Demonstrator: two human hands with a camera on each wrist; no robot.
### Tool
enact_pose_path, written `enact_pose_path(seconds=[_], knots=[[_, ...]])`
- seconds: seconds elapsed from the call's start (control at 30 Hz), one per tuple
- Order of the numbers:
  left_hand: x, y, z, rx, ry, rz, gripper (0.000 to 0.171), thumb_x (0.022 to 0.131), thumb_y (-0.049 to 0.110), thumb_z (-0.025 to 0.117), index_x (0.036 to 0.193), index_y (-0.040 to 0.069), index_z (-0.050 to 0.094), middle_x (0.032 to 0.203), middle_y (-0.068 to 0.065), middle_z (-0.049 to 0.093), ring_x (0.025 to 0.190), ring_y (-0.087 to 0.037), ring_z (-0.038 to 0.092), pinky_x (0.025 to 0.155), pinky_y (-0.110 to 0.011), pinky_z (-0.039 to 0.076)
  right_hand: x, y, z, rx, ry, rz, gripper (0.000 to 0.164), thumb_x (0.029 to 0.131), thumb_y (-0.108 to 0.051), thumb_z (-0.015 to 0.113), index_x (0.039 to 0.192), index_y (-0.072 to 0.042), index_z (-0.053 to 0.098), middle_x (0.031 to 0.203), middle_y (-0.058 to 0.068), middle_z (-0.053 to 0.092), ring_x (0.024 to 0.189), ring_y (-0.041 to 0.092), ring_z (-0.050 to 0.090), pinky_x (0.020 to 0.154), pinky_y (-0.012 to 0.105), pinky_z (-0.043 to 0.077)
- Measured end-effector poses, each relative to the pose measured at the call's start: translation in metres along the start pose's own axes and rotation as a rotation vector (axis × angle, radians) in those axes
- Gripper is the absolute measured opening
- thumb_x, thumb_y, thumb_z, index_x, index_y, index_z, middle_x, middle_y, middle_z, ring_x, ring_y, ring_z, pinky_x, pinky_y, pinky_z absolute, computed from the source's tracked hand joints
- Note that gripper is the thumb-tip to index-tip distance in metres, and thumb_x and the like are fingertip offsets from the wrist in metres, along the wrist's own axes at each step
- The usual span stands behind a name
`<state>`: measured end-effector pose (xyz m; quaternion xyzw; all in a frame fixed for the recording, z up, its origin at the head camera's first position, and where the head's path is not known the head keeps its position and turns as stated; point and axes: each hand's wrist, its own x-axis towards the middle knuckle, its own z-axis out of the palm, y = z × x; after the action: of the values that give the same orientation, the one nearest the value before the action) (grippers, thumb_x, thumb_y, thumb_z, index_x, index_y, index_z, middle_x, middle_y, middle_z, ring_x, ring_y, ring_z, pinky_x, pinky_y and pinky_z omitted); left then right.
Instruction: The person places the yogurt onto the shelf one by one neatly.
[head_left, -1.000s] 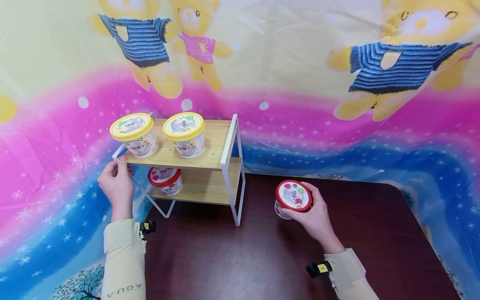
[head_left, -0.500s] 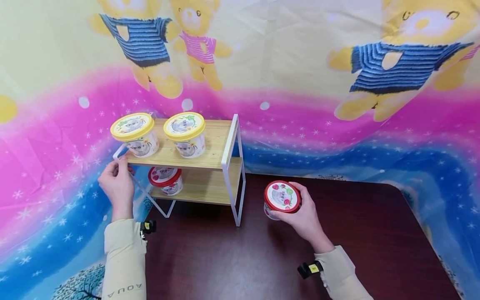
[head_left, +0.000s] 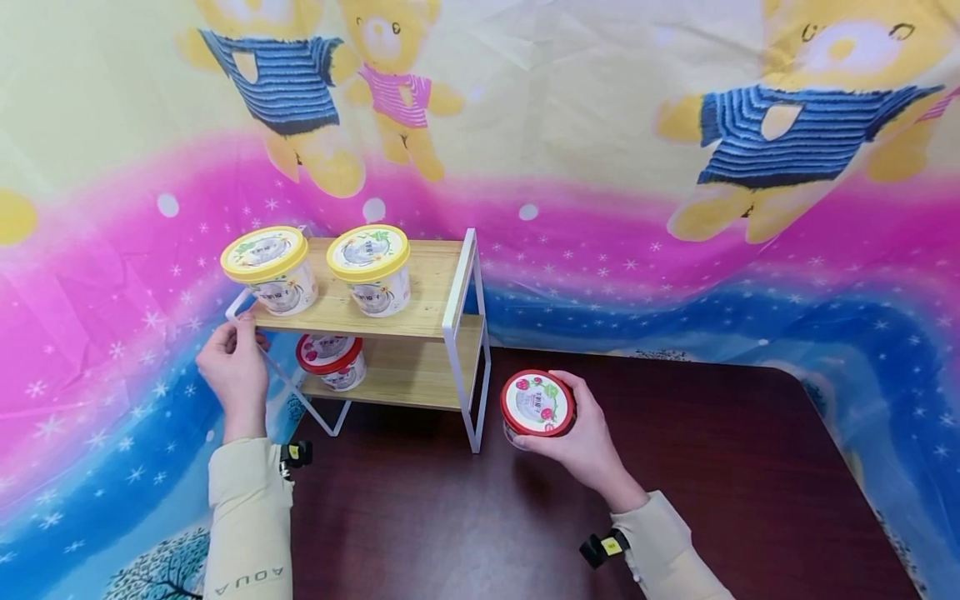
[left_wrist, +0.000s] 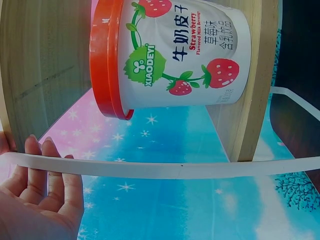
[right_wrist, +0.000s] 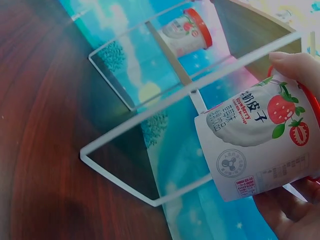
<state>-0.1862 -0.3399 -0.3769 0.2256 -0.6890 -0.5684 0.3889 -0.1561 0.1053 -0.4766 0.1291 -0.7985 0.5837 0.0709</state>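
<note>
My right hand [head_left: 588, 442] grips a red-lidded strawberry milk cup [head_left: 537, 403] by its side, above the dark table and just right of the shelf. In the right wrist view the cup [right_wrist: 260, 135] appears tilted, thumb on one side and fingers on the other. My left hand [head_left: 236, 367] holds the front left corner of a two-tier wooden shelf [head_left: 427, 321]. The left wrist view has those fingers [left_wrist: 37, 185] bent around the white metal frame [left_wrist: 180, 170]. Another red-lidded cup [head_left: 330, 361] stands on the lower tier, at its left end.
Two yellow-lidded cups, one at the left [head_left: 268, 268] and one mid-shelf [head_left: 370, 268], stand on the upper tier. The shelf's right white frame [head_left: 467, 350] rises between the tiers and my right hand. A bear-print cloth [head_left: 570, 108] hangs behind the dark table [head_left: 420, 517].
My right hand has carried the red-lidded cup leftward, closer to the shelf, dipping slightly toward me in the last half second. The left hand, shelf and other cups look unmoved.
</note>
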Motion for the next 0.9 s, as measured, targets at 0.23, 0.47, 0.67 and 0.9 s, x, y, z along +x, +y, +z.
enact_pose_path(seconds=[0.23,0.47,0.67,0.9], knots=[[0.0,0.0,0.0,0.007,0.0,0.005,0.032,0.101,0.036,0.064,0.112,0.009,0.078,0.083,0.001,0.069,0.075,-0.011,0.063,0.071,-0.021,0.051,-0.005,-0.007,0.015,0.025,-0.043,-0.016,0.103,0.06,-0.036,0.101,0.144,-0.02,0.044,0.13,-0.007,0.055,0.116,0.017,0.054,0.086,0.038,0.057],[0.0,0.0,-0.001,-0.001,0.007,0.01,0.031,0.101,0.035,0.065,0.11,0.009,0.079,0.083,0.0,0.07,0.073,-0.011,0.062,0.07,-0.021,0.05,-0.012,-0.011,0.032,0.03,-0.098,-0.011,0.102,0.06,-0.033,0.102,0.144,-0.024,0.045,0.13,-0.009,0.055,0.116,0.017,0.054,0.085,0.036,0.058],[0.001,0.0,0.0,0.001,0.007,0.017,0.031,0.101,0.034,0.065,0.11,0.009,0.079,0.083,0.001,0.07,0.074,-0.01,0.062,0.07,-0.021,0.05,-0.016,-0.014,0.044,0.042,-0.141,-0.017,0.102,0.058,-0.027,0.103,0.143,-0.03,0.045,0.13,-0.009,0.055,0.115,0.017,0.054,0.084,0.035,0.058],[0.0,0.0,0.0,0.001,0.009,0.004,0.031,0.101,0.036,0.065,0.109,0.01,0.079,0.082,0.002,0.069,0.074,-0.011,0.062,0.07,-0.023,0.049,-0.016,-0.02,0.052,0.032,-0.183,-0.034,0.104,0.058,-0.036,0.102,0.145,-0.026,0.045,0.131,-0.011,0.055,0.115,0.015,0.053,0.084,0.034,0.057]])
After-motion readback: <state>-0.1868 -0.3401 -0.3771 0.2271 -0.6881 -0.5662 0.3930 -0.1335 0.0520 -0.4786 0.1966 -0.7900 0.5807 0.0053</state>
